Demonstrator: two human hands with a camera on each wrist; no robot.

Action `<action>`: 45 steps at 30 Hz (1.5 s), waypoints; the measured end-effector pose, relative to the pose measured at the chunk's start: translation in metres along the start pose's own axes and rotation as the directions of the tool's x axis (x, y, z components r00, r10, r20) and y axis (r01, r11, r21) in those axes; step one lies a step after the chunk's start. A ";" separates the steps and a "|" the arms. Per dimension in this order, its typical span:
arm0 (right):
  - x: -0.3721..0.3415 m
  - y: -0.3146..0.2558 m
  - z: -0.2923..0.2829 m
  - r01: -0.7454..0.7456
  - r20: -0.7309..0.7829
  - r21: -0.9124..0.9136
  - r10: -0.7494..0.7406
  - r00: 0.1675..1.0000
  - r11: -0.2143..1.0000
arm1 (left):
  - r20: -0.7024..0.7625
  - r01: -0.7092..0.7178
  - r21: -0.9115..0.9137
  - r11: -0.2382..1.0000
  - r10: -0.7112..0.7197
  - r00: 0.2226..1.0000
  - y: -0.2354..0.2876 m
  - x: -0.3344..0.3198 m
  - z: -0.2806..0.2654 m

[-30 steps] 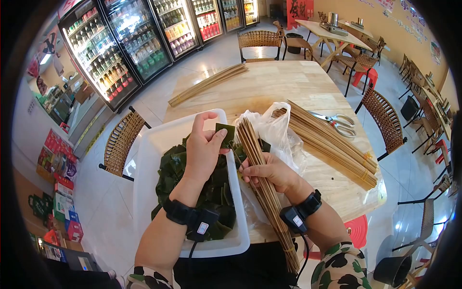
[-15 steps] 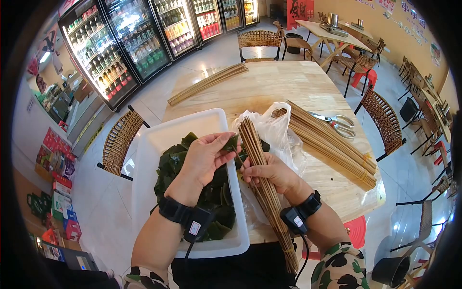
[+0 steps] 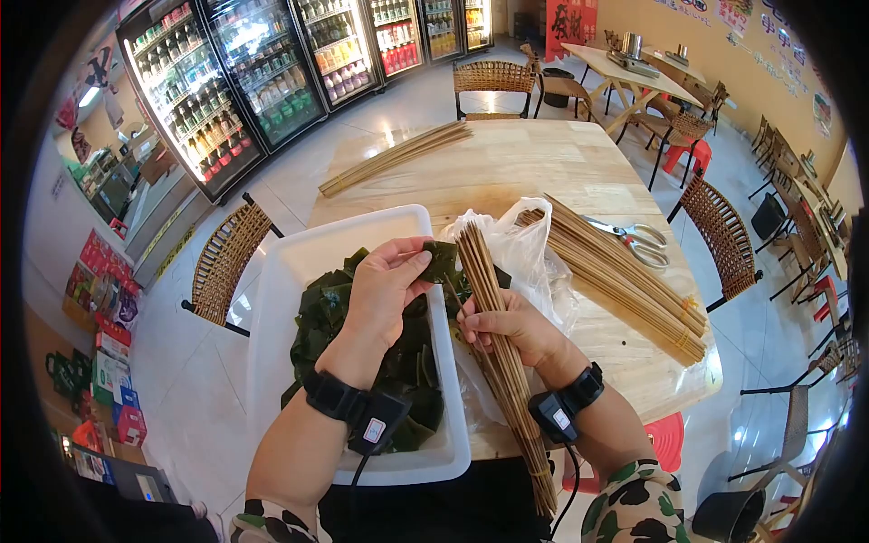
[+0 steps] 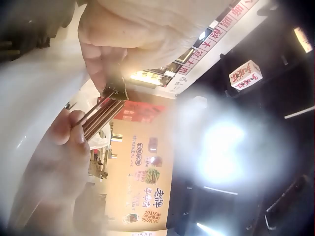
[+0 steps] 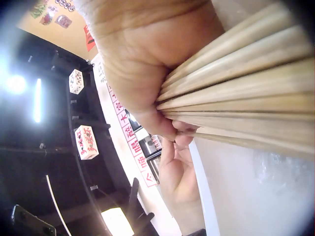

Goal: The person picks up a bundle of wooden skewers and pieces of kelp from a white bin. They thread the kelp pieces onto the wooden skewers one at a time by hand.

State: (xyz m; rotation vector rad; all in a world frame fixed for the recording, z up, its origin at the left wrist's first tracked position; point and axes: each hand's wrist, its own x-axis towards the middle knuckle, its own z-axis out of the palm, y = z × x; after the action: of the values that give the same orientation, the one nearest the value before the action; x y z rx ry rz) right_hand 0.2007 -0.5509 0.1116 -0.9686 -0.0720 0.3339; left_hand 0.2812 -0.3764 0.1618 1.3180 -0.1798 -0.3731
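Observation:
My left hand (image 3: 385, 285) pinches a dark green piece of kelp (image 3: 441, 260) between thumb and fingers, over the tray's right side. In the left wrist view the tip of a single bamboo skewer (image 4: 93, 110) meets this piece. My right hand (image 3: 518, 328) grips a thick bundle of bamboo skewers (image 3: 520, 407), its thumb lying across them, and pinches the single skewer at the fingertips. The bundle slants from the lap up past the tray. Below my left hand, a pile of cut kelp (image 3: 312, 317) fills much of the white tray (image 3: 258, 380).
A white plastic bag (image 3: 516, 237) sits just beyond my right hand. Right of it lie tied skewer bundles (image 3: 625, 281) and scissors (image 3: 644, 242). More skewers (image 3: 394, 158) rest on the table's (image 3: 552, 154) far left. Woven chairs (image 3: 226, 262) stand around it.
My left hand came down and right with the kelp to the skewer's tip, then lifted slightly; the piece looked bunched half a second ago and is flatter now. The right hand stays nearly still.

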 end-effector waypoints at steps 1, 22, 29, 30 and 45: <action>0.000 0.000 0.000 0.001 0.003 0.006 -0.001 1.000 1.000 | 0.005 -0.015 0.015 1.000 0.015 1.000 0.001 -0.001 0.001; 0.001 0.000 -0.001 0.076 -0.055 0.028 -0.074 0.996 0.997 | 0.134 -0.178 0.466 0.867 0.129 0.982 0.002 -0.017 0.021; 0.003 -0.002 0.004 0.110 -0.113 0.013 -0.108 0.988 0.994 | 0.160 -0.259 0.605 0.753 0.204 0.966 -0.002 -0.010 0.017; 0.003 -0.001 0.004 0.117 -0.127 0.008 -0.115 0.985 0.993 | 0.149 -0.283 0.613 0.738 0.244 0.958 -0.005 -0.009 0.018; -0.008 -0.007 0.016 0.138 -0.073 0.036 -0.135 0.988 0.990 | 0.255 -0.502 0.794 0.344 0.561 0.787 -0.027 0.004 0.010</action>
State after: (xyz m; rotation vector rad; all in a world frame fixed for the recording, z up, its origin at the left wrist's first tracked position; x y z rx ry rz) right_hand 0.1918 -0.5443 0.1270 -0.9291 -0.0667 0.1742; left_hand 0.2774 -0.3927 0.1383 2.1225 -0.8135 0.4230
